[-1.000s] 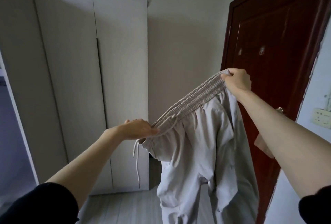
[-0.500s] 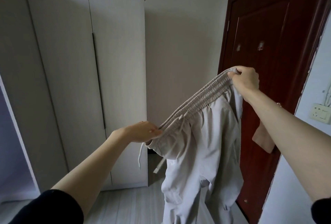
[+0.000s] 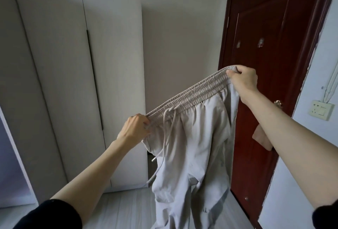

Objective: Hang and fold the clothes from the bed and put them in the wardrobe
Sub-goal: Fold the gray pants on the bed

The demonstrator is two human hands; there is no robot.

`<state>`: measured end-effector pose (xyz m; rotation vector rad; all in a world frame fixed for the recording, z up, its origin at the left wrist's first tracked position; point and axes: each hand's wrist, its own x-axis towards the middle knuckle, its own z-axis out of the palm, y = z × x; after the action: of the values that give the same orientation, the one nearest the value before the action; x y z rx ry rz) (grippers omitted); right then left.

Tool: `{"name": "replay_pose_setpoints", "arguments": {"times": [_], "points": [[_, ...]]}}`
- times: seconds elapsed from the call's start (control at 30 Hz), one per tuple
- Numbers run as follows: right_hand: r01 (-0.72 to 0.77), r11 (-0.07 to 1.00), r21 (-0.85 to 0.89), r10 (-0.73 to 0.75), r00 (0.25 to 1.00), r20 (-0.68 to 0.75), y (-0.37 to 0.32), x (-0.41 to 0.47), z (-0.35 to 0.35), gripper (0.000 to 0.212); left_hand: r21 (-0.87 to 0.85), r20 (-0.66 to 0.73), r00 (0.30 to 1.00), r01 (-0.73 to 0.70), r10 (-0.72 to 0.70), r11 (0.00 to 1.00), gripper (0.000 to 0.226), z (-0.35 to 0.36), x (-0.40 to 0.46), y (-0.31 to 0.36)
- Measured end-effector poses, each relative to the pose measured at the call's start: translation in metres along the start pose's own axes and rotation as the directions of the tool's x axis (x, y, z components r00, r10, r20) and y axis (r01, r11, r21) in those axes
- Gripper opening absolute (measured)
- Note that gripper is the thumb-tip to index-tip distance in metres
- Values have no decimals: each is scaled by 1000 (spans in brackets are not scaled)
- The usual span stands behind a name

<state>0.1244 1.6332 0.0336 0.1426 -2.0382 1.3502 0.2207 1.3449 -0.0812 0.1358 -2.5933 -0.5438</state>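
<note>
A pair of light beige trousers [image 3: 197,146] with an elastic waistband and drawstrings hangs in the air in front of me. My left hand [image 3: 134,128] grips the lower left end of the waistband. My right hand [image 3: 243,79] grips the upper right end, held higher, so the band stretches slanted between them. The legs drop down out of view at the bottom. The white wardrobe [image 3: 73,82] stands at the left with its doors closed.
A dark red door [image 3: 270,54] with a metal handle [image 3: 278,103] stands at the right behind the trousers. A wall socket [image 3: 320,109] sits on the right wall. Pale wooden floor [image 3: 124,208] lies below. Some items sit on top of the wardrobe.
The camera tilted down slightly. The waistband turned its front toward me, and the drawstrings now hang over the trouser front instead of beside my left hand.
</note>
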Motion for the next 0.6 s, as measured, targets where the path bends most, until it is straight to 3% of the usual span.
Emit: {"name": "replay_pose_setpoints", "arguments": {"times": [0.13, 0.27, 0.3, 0.4, 0.5, 0.6], "points": [[-142, 989, 50, 139, 988, 63, 23, -19, -4, 25, -151, -95, 989, 95, -110, 984, 18, -5, -3, -5], [-318, 947, -48, 322, 940, 116, 63, -43, -5, 19, -260, -5, 991, 127, -133, 957, 25, -21, 8, -3], [-344, 938, -30, 345, 933, 101, 66, -44, -6, 28, -252, 0, 992, 119, -123, 960, 25, -26, 14, 0], [-344, 939, 30, 340, 936, 87, 64, -35, -13, 33, -222, 20, 987, 157, -157, 962, 7, -39, 31, 16], [-359, 933, 3, 356, 926, 126, 67, -41, -20, 26, -329, 181, 932, 359, -314, 874, 22, -29, 30, 29], [-432, 901, -45, 427, 864, 266, 81, -76, -18, 17, -466, 380, 825, 562, -419, 683, 20, 0, 9, 37]]}}
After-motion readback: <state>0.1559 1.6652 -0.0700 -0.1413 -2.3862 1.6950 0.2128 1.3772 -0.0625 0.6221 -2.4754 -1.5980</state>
